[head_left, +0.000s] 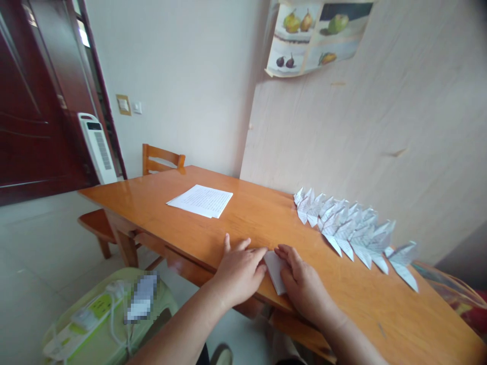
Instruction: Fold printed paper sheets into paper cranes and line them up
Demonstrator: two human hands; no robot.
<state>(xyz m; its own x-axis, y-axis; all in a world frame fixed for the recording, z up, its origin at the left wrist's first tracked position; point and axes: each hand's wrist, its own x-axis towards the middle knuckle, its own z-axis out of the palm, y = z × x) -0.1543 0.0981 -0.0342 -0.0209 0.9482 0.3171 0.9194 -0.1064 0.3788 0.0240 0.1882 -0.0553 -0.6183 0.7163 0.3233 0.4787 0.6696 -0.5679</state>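
Observation:
A small folded sheet of white paper [274,271] lies on the wooden table [251,223] near its front edge, between my two hands. My left hand [243,268] has its index finger and thumb closed at the paper's left edge, while its other fingers are spread outward. On the opposite side, my right hand [300,276] rests over the paper's right part with bent fingers, pressing on it and hiding some of it. Toward the right of the table stand rows of folded paper pieces [350,223] with pointed tips.
A stack of written sheets [201,200] lies at the table's far left part. Wooden chairs [162,158] stand beyond and beside the table. At lower left, a green stool [160,289] carries a power strip [91,319] with cables. A wall backs the table's far side.

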